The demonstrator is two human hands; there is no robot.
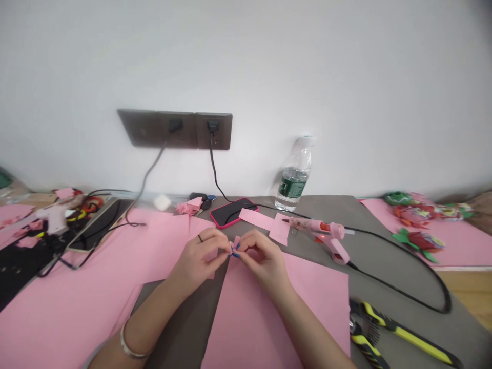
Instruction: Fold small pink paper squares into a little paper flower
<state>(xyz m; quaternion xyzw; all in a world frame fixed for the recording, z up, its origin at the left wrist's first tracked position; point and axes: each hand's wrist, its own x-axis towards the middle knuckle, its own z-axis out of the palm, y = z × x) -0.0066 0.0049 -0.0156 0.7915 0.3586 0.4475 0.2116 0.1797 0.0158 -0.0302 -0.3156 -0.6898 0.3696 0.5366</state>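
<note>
My left hand (205,252) and my right hand (262,256) meet at the middle, both closed in a pinch on a small piece of pink paper (236,241). Fingertips with blue nails hide most of that piece. Below my right hand lies a large pink sheet (249,318). Just beyond the hands rests a phone with a pink edge (230,211), and a pink paper strip (257,219) touches its corner. A pink square (280,229) lies by the tip of a pink glue gun (319,228), which shows a small red light.
A water bottle (294,177) stands against the wall. Yellow-and-black pliers (403,333) lie at right front. Paper flowers (421,241) rest on pink paper at far right. The glue gun's cord (415,243) loops across the right side. More pink sheets (96,292), cables and a second phone (102,225) occupy the left.
</note>
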